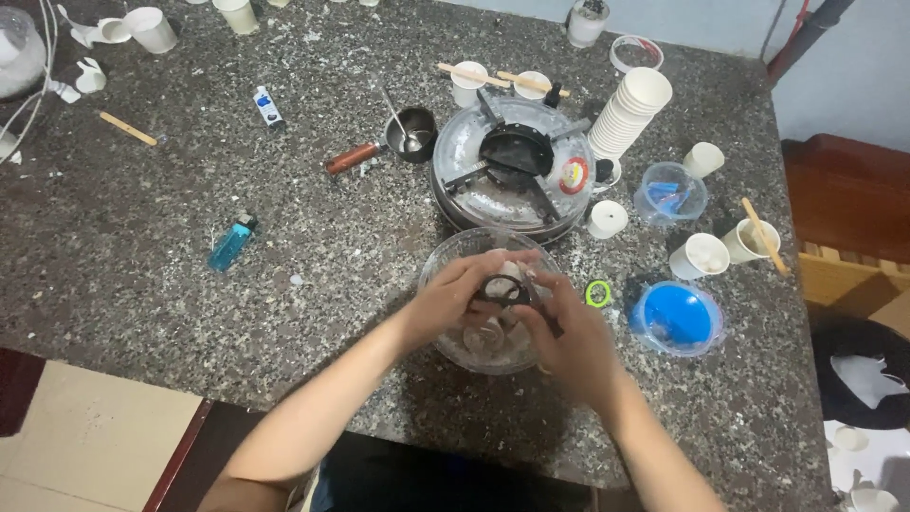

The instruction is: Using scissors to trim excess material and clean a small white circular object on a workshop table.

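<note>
Surface: speckled dark stone counter (142,237), littered with paper cups and white crumbs.
Bowl: clear glass bowl (445,261) sat just before the round burner (514,171), likely to catch pale lumps beneath the hands.
Left hand (455,294): fingers curled, pinching the black scissors (502,289) over the bowl.
Right hand (573,346): half-closed, gripping the same scissors.
Nearby: blue lighter (231,243), blue-lined bowl (675,318).

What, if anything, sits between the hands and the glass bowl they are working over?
Nothing visible does. Both the left hand and the right hand are already over the glass bowl, together holding a dark ring-handled tool, seemingly scissors. The blue lid and the round stove stand apart from them.
</note>
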